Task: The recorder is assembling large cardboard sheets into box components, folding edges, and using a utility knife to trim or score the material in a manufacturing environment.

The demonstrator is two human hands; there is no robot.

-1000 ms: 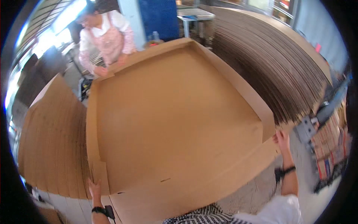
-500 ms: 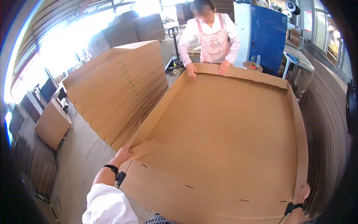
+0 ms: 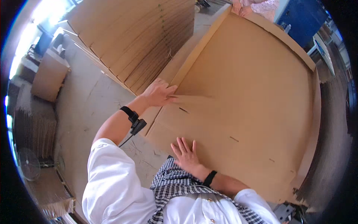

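Observation:
A large shallow cardboard tray [image 3: 250, 82] spreads out in front of me. Its left, far and right walls stand up, while the near panel [image 3: 223, 149] with its narrow slots lies flat. At the near left corner my left hand [image 3: 160, 92] pinches the corner flap [image 3: 192, 98], which is blurred and points inward from the left wall [image 3: 199, 50]. My right hand [image 3: 187, 156] rests on the near panel by its front edge, fingers spread and holding nothing. Another person's hands [image 3: 241, 9] touch the tray's far left corner.
A tall stack of cardboard sheets [image 3: 130, 41] stands close to the tray's left side. More stacked cardboard [image 3: 337, 130] lines the right. A blue cabinet [image 3: 302, 22] is at the far right, a fan [image 3: 29, 164] at the lower left on the concrete floor.
My right hand has left the near right corner and now lies on the near panel. My left hand still holds the left corner flap. The view has tilted down and turned.

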